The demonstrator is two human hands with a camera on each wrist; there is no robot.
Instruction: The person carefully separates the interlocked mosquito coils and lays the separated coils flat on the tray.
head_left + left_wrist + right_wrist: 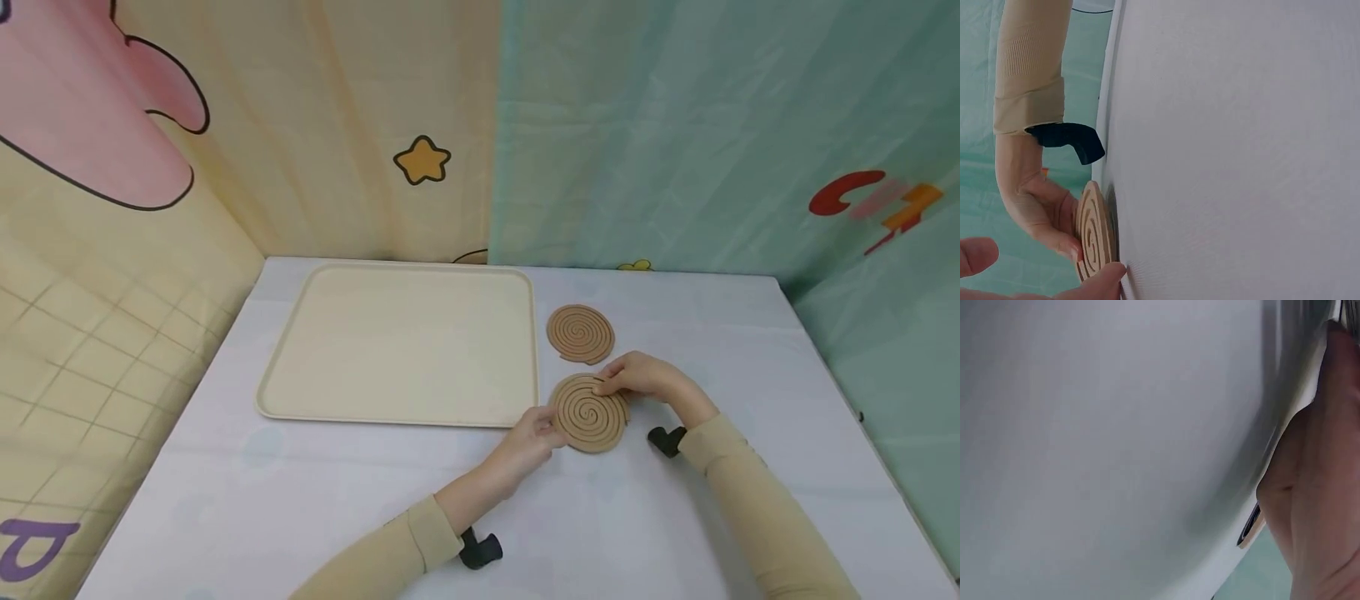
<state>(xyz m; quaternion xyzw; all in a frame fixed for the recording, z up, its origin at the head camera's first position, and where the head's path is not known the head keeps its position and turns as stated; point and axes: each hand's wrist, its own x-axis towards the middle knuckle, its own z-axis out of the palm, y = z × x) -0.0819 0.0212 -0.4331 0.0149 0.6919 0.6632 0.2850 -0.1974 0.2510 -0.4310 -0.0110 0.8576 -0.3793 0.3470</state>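
Note:
A light-brown, flat spiral mosquito coil [589,413] is between my two hands, right of the tray's near corner. With its thumb on the upper face, my right hand [645,375] pinches the coil's far right edge. My left hand [528,442] holds the near left edge between thumb and fingers. Seen from the left wrist, the coil [1094,234] is nearly edge-on, low over the table, its grooves showing. A second, darker mosquito coil [581,333] lies flat just behind it, apart from both hands. In the right wrist view, my right hand [1322,475] hides most of what it holds.
A cream rectangular tray [397,346] with a low rim lies to the left at the table's back. White cloth covers the table [585,525]. Printed curtains [675,133] stand behind and at both sides. A black wrist mount [480,550] juts from each sleeve.

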